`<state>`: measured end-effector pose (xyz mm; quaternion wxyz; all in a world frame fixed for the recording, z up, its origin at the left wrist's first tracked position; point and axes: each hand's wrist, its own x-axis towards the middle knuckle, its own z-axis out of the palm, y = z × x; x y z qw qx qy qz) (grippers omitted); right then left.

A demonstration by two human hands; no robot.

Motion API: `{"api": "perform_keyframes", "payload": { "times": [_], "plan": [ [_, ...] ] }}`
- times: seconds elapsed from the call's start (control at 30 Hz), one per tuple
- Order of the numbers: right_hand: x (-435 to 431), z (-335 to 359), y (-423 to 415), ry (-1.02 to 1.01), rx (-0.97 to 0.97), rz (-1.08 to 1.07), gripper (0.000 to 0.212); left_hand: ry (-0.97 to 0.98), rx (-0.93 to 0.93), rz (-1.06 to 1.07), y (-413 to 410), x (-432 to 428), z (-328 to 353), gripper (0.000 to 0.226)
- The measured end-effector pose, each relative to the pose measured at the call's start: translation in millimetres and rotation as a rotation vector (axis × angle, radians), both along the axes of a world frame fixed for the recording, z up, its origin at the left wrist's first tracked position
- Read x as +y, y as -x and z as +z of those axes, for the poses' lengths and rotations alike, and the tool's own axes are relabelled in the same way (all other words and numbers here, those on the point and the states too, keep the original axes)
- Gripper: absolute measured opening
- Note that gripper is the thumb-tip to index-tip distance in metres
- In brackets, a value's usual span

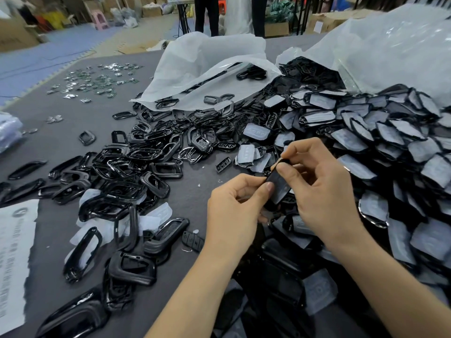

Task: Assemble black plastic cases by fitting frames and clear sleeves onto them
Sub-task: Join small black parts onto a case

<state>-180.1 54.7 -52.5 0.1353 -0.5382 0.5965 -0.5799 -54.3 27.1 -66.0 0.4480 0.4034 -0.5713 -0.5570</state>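
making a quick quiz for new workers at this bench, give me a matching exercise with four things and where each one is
Things:
1. black frames
2. sleeved cases
3. printed paper sheet
4. black case

Places:
a. at the near left edge of the table
b. pinched between the left hand and the right hand
c. heaped on the right side of the table
d. in a loose pile at the centre left of the table

Pairs: 1-d, 2-c, 3-a, 4-b
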Motion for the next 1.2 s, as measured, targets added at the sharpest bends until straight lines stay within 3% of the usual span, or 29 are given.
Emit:
{"api": "perform_keyframes", "payload": {
  "times": [0.23, 0.4, 0.5, 0.63, 0.73, 0.83, 0.93, 1.2],
  "plan": [
    [0, 6, 11, -0.177, -0.044, 0.153, 0.017, -0.174, 0.043, -0.028, -2, 0, 8, 0.015],
    [0, 13, 15, -0.316, -0.416, 0.276, 0.003, -0.379, 0.234, -0.155, -6, -4, 16, 0.027],
    [2, 15, 21, -0.369, -0.642, 0.438, 0.02, -0.509, 0.325, -0.169, -9, -9, 20, 0.038],
    [5, 18, 20, -0.367, -0.44, 0.492, 0.019, -0.722, 0.475, -0.196, -15, -12, 25, 0.014],
    [3, 16, 20, -0.308, -0.324, 0.389, 0.018, -0.575, 0.355, -0.169, -14, -12, 19, 0.027],
    [0, 14, 23, -0.31, -0.412, 0.35, 0.013, -0.307, 0.198, -0.147, -11, -11, 16, 0.035],
    [0, 15, 24, -0.357, -0.527, 0.365, 0.008, -0.158, 0.165, -0.127, -8, -8, 13, 0.026],
    [2, 21, 27, -0.464, -0.959, 0.425, 0.011, -0.323, 0.433, -0.197, -5, -3, 15, 0.026]
  ]
}}
